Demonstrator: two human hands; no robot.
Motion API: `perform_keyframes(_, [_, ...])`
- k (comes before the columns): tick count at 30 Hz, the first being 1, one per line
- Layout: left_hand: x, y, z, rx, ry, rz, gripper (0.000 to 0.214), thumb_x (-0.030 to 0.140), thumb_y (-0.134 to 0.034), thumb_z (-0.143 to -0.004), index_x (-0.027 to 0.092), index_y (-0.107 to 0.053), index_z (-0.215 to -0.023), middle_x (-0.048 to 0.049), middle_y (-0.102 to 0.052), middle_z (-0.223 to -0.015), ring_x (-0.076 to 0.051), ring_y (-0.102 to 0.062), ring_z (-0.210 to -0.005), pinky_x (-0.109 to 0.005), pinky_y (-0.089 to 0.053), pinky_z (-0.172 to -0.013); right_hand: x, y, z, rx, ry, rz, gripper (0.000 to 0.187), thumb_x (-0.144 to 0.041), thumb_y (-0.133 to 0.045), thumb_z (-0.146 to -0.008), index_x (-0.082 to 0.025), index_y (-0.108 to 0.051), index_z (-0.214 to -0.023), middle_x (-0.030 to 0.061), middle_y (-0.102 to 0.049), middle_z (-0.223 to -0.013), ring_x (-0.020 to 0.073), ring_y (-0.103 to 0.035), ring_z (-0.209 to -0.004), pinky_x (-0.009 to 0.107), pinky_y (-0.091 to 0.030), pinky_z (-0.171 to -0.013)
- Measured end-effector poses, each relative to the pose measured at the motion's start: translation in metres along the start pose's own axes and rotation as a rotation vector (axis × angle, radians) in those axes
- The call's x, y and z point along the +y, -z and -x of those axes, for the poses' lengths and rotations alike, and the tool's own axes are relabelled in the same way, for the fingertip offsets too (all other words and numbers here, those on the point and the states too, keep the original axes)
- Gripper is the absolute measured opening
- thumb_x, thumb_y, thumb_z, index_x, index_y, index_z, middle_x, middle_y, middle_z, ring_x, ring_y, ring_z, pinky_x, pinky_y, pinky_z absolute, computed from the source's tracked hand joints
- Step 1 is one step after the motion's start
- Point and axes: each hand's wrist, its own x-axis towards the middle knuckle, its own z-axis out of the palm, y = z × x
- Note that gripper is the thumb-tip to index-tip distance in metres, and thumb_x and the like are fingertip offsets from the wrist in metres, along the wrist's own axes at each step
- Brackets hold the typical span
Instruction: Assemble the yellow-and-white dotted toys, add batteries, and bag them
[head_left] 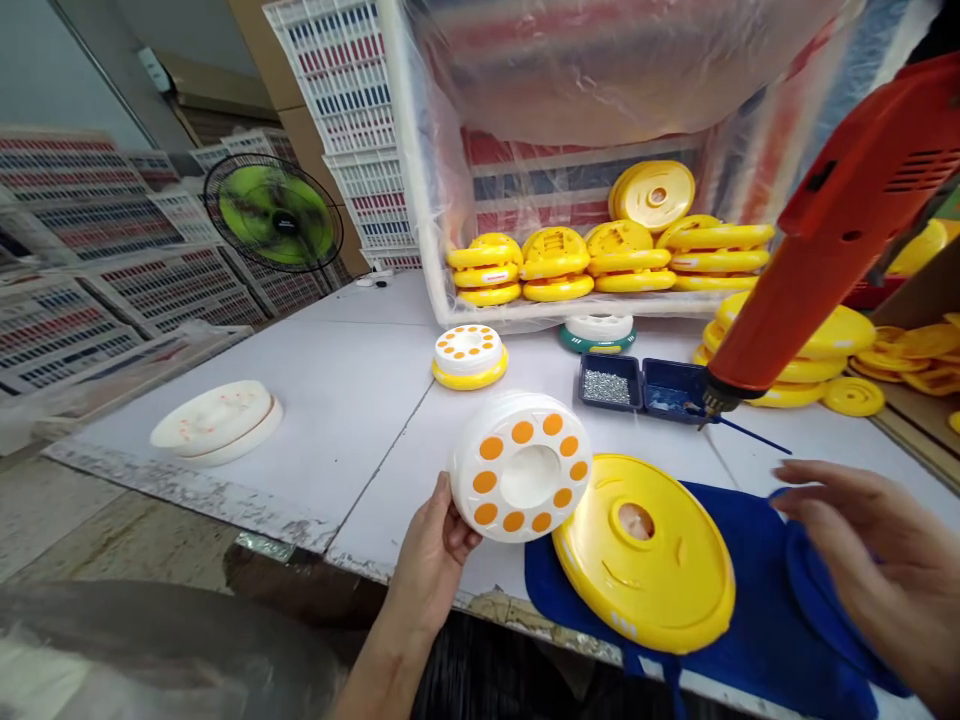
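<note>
Left hand [433, 550]: pinching white dotted disc [523, 475] by its rim
Right hand [874, 570]: hovering half-open, holding nothing
Yellow disc [652, 562]: lying on blue cloth [761, 570]

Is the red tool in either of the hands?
No: the left hand holds a white disc, and the red tool is apart from the right hand.

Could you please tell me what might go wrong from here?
The left hand holds the white disc by one edge, so the disc might slip. The red screwdriver points down near the open tray in this view; a bump could perhaps scatter the small metal parts.
</note>
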Motion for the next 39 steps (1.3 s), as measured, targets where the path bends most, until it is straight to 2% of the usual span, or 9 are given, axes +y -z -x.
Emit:
perform_keyframes(3, [-0.007, -0.006, 0.005, -0.023, 0.048, -0.018, 0.049, 0.058, -0.087, -0.062, 0.017, -0.059, -0.065, 0.0089, -0.032, -0.048, -0.008, -0.038, -0.047, -0.019, -0.045, -0.05, -0.045, -0.037, 0.0, -0.102, -0.015, 0.007, 0.032, -0.043, -0.057, -0.091, -0.032, -0.061, -0.12, 0.0052, -0.068, -0.102, 0.0239, -0.068, -0.081, 0.037, -0.058, -0.068])
perform_keyframes(6, [-0.007, -0.005, 0.014, -0.093, -0.053, -0.097, 0.048, 0.062, -0.08, -0.069, 0.018, -0.061, -0.067, 0.0052, -0.04, -0.053, -0.01, -0.041, -0.052, -0.021, -0.045, -0.053, -0.065, -0.065, -0.004, -0.234, -0.133, -0.27, 0.04, -0.047, -0.054, -0.094, -0.028, -0.056, -0.13, 0.0102, -0.064, -0.124, 0.022, -0.069, -0.092, 0.035, -0.06, -0.075])
perform_keyframes(12, [0.018, 0.01, 0.028, -0.652, -0.844, -0.64, 0.037, 0.049, -0.084, -0.071, 0.021, -0.062, -0.076, -0.0017, -0.058, -0.072, -0.015, -0.053, -0.065, -0.024, -0.043, -0.056, -0.071, -0.074, 0.002, -0.575, -0.717, -1.006, 0.071, -0.072, -0.029, -0.094, -0.022, -0.056, -0.136, 0.0149, -0.072, -0.117, 0.0297, -0.073, -0.094, 0.04, -0.062, -0.069])
perform_keyframes(16, [0.029, 0.008, 0.026, -0.882, -1.116, -0.975, 0.034, 0.04, -0.084, -0.073, 0.019, -0.06, -0.085, -0.0034, -0.063, -0.078, -0.015, -0.058, -0.07, -0.024, -0.049, -0.063, -0.067, -0.072, 0.004, -0.535, -0.994, -1.127, 0.056, -0.067, -0.049, -0.09, -0.023, -0.068, -0.119, 0.0105, -0.076, -0.109, 0.0322, -0.072, -0.103, 0.042, -0.061, -0.08])
perform_keyframes(22, [0.017, 0.017, 0.017, -0.865, -1.168, -0.995, 0.034, 0.04, -0.082, -0.076, 0.019, -0.063, -0.095, -0.0064, -0.064, -0.095, -0.017, -0.063, -0.081, -0.024, -0.054, -0.071, -0.08, -0.073, 0.005, -0.391, -0.999, -1.088, 0.049, -0.051, -0.057, -0.09, -0.021, -0.066, -0.127, 0.0083, -0.077, -0.106, 0.0316, -0.072, -0.101, 0.043, -0.057, -0.092])
perform_keyframes(24, [0.011, 0.023, 0.016, -0.685, -1.123, -0.932, 0.046, 0.042, -0.082, -0.077, 0.023, -0.063, -0.114, -0.0112, -0.062, -0.118, -0.022, -0.063, -0.1, -0.031, -0.055, -0.084, -0.086, -0.074, 0.005, -0.337, -0.932, -1.075, 0.051, -0.049, -0.054, -0.092, -0.021, -0.063, -0.133, 0.0082, -0.076, -0.11, 0.0315, -0.072, -0.101, 0.043, -0.055, -0.094])
perform_keyframes(27, [0.004, 0.023, 0.019, -0.411, -0.709, -0.749, 0.051, 0.05, -0.064, -0.091, 0.026, -0.053, -0.135, -0.0137, -0.054, -0.138, -0.026, -0.06, -0.113, -0.036, -0.053, -0.091, -0.087, -0.075, 0.006, -0.33, -0.843, -1.031, 0.053, -0.053, -0.051, -0.092, -0.022, -0.061, -0.135, 0.0079, -0.074, -0.116, 0.0333, -0.07, -0.105, 0.044, -0.056, -0.093])
perform_keyframes(31, [0.0, 0.01, 0.022, -0.502, -0.144, -0.44, 0.051, 0.055, -0.04, -0.101, 0.018, -0.055, -0.133, -0.0156, -0.061, -0.132, -0.027, -0.064, -0.109, -0.036, -0.054, -0.087, -0.082, -0.077, 0.007, -0.38, -0.8, -0.953, 0.052, -0.055, -0.052, -0.091, -0.027, -0.06, -0.134, 0.006, -0.074, -0.116, 0.0347, -0.069, -0.108, 0.043, -0.059, -0.086])
perform_keyframes(39, [-0.002, -0.006, 0.011, -0.56, 0.009, -0.247, 0.045, 0.051, -0.049, -0.099, 0.015, -0.069, -0.116, -0.0119, -0.071, -0.112, -0.024, -0.065, -0.101, -0.03, -0.051, -0.083, -0.084, -0.079, 0.009, -0.41, -0.75, -0.955, 0.056, -0.056, -0.047, -0.092, -0.03, -0.054, -0.141, 0.0085, -0.071, -0.124, 0.0367, -0.067, -0.111, 0.046, -0.059, -0.083])
